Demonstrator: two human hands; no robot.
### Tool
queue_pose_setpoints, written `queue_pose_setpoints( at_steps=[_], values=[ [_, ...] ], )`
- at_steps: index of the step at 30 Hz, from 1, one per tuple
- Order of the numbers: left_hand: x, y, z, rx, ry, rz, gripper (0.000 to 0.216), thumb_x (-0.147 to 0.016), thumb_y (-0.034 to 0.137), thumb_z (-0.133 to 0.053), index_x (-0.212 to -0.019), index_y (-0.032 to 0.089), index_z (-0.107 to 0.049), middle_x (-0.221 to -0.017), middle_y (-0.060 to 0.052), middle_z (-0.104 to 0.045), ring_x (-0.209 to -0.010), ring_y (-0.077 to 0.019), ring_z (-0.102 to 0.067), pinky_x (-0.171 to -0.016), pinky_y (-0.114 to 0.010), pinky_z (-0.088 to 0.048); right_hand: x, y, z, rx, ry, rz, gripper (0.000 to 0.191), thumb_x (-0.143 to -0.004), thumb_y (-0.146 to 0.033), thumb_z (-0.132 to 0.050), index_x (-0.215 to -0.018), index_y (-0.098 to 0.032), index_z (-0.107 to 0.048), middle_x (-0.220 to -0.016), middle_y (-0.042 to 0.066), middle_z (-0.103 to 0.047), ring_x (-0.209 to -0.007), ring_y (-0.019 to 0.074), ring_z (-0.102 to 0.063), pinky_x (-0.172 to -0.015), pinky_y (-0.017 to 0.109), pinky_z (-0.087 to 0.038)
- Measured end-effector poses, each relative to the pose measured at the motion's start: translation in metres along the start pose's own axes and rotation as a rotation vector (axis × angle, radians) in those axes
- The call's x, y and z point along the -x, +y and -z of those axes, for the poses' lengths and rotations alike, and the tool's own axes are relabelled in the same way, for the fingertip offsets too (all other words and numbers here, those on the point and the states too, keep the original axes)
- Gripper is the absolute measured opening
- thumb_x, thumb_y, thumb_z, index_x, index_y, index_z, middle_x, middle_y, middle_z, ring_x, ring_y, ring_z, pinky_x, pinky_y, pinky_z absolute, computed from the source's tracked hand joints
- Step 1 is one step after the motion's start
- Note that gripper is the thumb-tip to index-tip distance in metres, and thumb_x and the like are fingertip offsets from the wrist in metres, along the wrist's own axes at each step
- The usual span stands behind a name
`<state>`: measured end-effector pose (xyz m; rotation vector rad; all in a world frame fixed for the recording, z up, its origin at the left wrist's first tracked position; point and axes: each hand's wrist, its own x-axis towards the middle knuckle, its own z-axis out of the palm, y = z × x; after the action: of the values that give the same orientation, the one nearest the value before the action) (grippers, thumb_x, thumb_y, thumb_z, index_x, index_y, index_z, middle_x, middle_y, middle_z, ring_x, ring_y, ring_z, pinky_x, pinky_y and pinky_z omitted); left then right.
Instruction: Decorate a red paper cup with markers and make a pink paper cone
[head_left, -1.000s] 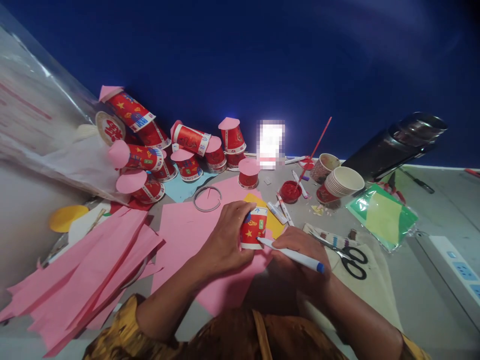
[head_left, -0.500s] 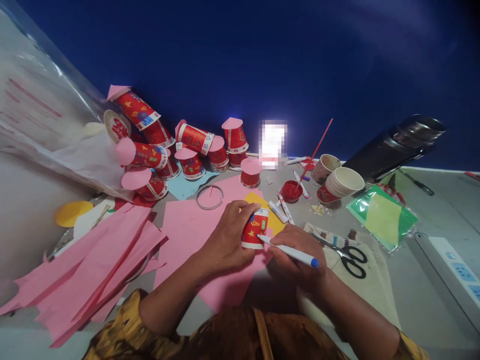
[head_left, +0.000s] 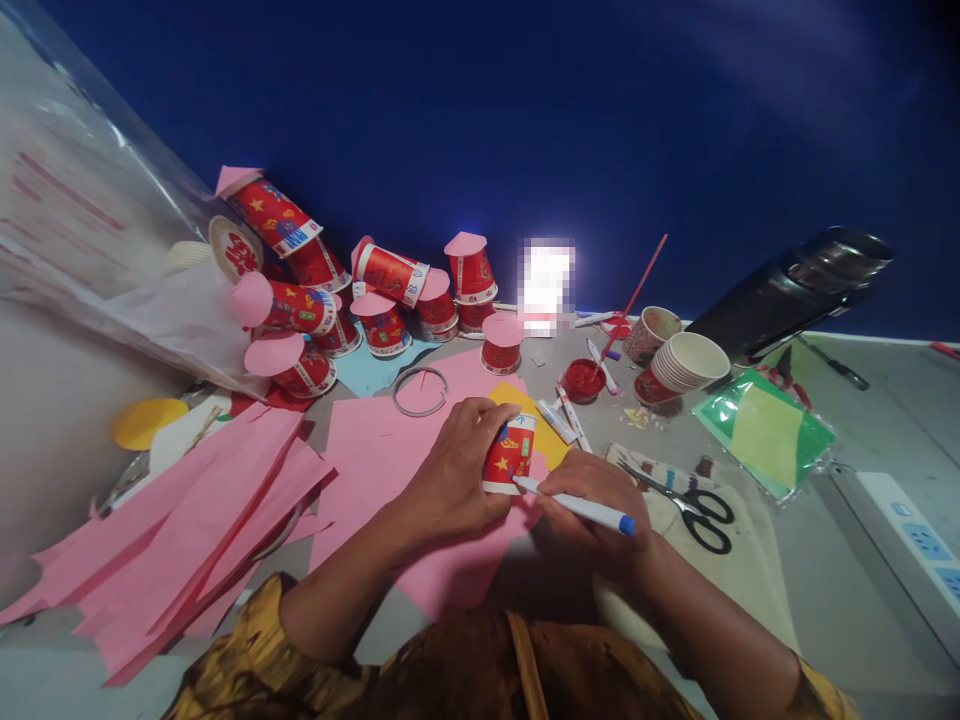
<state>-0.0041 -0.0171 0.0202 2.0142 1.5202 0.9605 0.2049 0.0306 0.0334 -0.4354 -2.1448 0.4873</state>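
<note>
My left hand is wrapped round a small red paper cup that stands upside down on a sheet of pink paper. My right hand grips a white pen with a blue cap. The pen's tip touches the lower rim of the cup, right where the cup meets the pink sheet. A yellow paper piece lies just behind the cup.
A heap of red cups with pink paper tops lies at the back left. Pink paper strips spread at the left. Scissors, stacked paper cups, a red paint pot, green paper in a bag, a power strip sit right.
The cup has turned slightly under my left hand and the pen tip has crept along its rim. The view has shifted a little.
</note>
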Motion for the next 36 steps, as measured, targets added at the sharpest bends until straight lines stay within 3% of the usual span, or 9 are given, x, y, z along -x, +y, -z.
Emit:
queue_pose_setpoints(
  at_steps=[7, 36],
  values=[
    [-0.0005, 0.0027, 0.0017, 0.003, -0.013, 0.016, 0.081, -0.070, 0.021, -0.076, -0.145, 0.024, -0.043, -0.133, -0.014, -0.048, -0.126, -0.0345, -0.049, -0.107, -0.054, -0.049, 0.0023, -0.0005, -0.0017, -0.041, 0.009, 0.015, 0.009, -0.097, -0.019, -0.062, -0.091, -0.024, -0.067, -0.067, 0.000, -0.072, -0.058, 0.0161, -0.065, -0.058, 0.029, -0.050],
    [-0.0035, 0.0051, 0.0055, 0.171, -0.030, -0.006, 0.081, -0.073, 0.016, -0.079, -0.143, 0.027, -0.040, -0.138, -0.013, -0.049, -0.131, -0.0325, -0.053, -0.112, -0.054, -0.050, -0.0021, 0.0008, 0.0059, 0.029, 0.078, -0.032, 0.013, -0.089, -0.011, -0.062, -0.086, -0.022, -0.068, -0.067, 0.002, -0.073, -0.057, 0.0165, -0.068, -0.057, 0.028, -0.055]
  ],
)
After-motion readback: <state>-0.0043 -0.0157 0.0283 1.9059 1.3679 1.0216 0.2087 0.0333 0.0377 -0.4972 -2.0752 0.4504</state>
